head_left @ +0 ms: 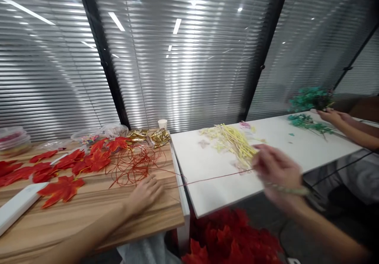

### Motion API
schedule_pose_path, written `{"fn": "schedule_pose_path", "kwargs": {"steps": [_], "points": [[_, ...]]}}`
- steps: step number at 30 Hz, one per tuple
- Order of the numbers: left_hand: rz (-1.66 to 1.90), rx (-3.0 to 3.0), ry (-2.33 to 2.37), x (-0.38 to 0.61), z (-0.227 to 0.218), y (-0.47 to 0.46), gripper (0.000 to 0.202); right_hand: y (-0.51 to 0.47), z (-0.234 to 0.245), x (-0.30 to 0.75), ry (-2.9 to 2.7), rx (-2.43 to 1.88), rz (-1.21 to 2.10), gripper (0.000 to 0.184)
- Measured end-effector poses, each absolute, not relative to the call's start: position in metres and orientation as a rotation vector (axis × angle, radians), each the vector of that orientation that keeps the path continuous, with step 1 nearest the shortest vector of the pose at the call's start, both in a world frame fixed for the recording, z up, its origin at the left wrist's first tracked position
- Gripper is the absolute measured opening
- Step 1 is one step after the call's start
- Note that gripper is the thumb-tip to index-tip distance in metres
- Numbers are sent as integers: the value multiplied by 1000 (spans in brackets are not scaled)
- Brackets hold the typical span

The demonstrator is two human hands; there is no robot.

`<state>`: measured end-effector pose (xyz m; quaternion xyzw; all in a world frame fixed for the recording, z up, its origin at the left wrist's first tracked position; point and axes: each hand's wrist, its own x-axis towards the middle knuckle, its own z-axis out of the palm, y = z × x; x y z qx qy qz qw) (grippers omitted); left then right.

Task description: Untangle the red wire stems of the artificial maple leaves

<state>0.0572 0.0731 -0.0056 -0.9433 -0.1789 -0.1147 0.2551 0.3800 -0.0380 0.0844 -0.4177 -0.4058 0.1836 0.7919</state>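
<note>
A loose tangle of thin red string (pixel 136 165) lies on the wood-grain table. My left hand (pixel 146 193) rests on the tabletop at the near edge of this tangle, its fingers lying fairly flat. Out to the right, my right hand (pixel 275 169) is raised over the white table, slightly blurred, with the fingers pinched together. From that pinch a single strand runs nearly straight back left towards the tangle. Just behind my right fingers is a bunch of pale yellow strips (pixel 237 141) on the white table.
Red artificial maple leaves (pixel 62 191) spread across the left, beside a white box (pixel 20 205). Gold foil packets (pixel 158 137) and a paper cup (pixel 162 124) stand behind the string. More red leaves (pixel 231 236) sit below the tables. Another person's hands (pixel 331 116) hold teal flowers (pixel 310 98).
</note>
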Motion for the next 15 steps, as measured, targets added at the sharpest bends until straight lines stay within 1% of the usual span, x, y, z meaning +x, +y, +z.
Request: {"fn": "schedule_pose_path", "kwargs": {"steps": [2, 4, 8, 12, 15], "points": [[-279, -2500, -559, 54, 4, 89, 15, -61, 105, 410, -951, -933, 139, 20], [-278, -2474, -664, 53, 13, 104, 16, -80, 114, 431, -1111, -1051, -24, 19], [-277, -2410, -734, 42, 22, 128, 24, -95, 102, 459, -1535, -1259, -299, 18], [-309, -2413, -724, 13, 25, 141, 31, -83, 90, 475, -1688, -1272, -347, 18], [-236, -2318, -837, -15, 48, 145, 31, -64, 107, 470, -1563, -1234, -259, 18]]}}
